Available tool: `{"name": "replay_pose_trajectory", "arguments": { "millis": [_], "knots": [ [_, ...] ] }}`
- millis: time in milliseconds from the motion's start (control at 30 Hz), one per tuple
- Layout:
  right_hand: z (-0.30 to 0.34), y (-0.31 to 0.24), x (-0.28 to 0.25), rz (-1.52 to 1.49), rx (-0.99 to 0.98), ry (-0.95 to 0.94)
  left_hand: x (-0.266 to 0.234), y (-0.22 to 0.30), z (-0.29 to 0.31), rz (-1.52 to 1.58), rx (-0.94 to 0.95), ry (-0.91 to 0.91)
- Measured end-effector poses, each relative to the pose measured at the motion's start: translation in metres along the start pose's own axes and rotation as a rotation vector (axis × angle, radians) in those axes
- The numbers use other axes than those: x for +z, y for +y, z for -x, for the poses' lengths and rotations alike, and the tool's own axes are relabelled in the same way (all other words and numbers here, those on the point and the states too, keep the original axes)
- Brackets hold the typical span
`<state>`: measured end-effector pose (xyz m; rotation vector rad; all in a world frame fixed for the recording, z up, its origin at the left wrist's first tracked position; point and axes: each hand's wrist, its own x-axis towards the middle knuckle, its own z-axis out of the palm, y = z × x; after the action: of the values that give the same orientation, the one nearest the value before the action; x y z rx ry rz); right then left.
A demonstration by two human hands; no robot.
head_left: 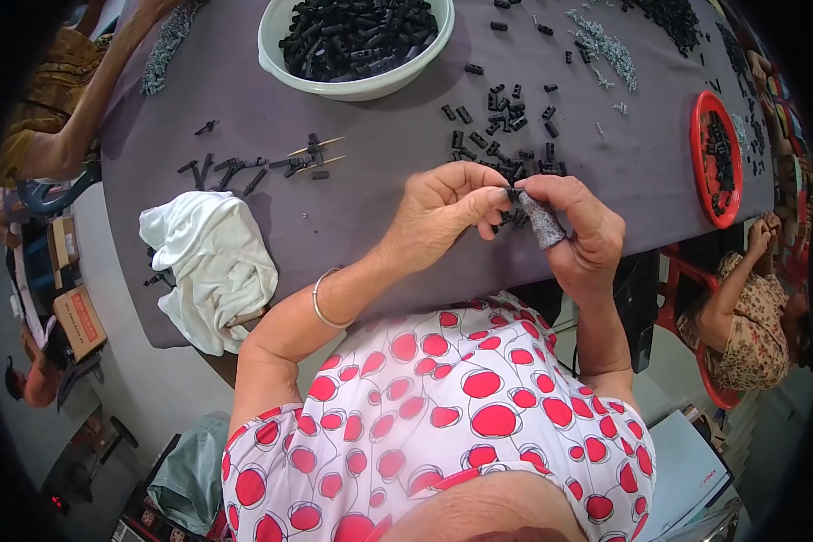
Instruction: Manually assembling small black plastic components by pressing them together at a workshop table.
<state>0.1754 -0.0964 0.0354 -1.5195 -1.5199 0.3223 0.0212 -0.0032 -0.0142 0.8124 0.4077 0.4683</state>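
Observation:
Near the front edge of the cloth-covered table, my left hand (447,206) pinches a small black plastic piece (513,193) between thumb and fingertips. My right hand (585,226) meets it from the other side, its fingers closed on the same piece. A grey speckled finger sleeve (542,223) covers one finger of my right hand. Just beyond my fingertips lies a loose pile of short black plastic cylinders (508,117), some partly hidden by my hands. Left of them, several longer black pieces (233,170) lie beside light wooden sticks (327,163).
A pale basin (269,61) full of black parts stands at the far side. A red tray (703,163) with more parts is at right. Small grey pieces (610,52) lie in heaps. A white cloth (210,271) drapes the left edge. Other people sit at both sides.

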Motion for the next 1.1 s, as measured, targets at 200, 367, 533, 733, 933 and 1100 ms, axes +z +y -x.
{"name": "replay_pose_trajectory", "arguments": {
  "millis": [200,367,533,733,933,1100],
  "knots": [
    [0.002,0.000,0.001,0.003,0.032,-0.009,0.003,-0.002,0.003,-0.106,0.029,0.050],
    [0.003,0.001,0.006,0.009,0.024,0.002,0.008,0.001,0.004,-0.219,0.048,0.105],
    [0.004,0.005,0.010,-0.059,0.089,0.010,0.006,-0.002,0.002,-0.165,0.053,0.098],
    [-0.003,0.006,0.010,0.036,-0.020,-0.035,0.004,-0.001,0.003,-0.232,0.057,0.128],
    [-0.012,0.009,0.011,0.063,-0.069,-0.064,0.002,0.003,0.001,-0.200,0.034,0.171],
    [-0.024,0.012,0.000,0.039,-0.117,-0.177,0.005,0.015,0.001,-0.320,0.053,0.161]
  ]
}}
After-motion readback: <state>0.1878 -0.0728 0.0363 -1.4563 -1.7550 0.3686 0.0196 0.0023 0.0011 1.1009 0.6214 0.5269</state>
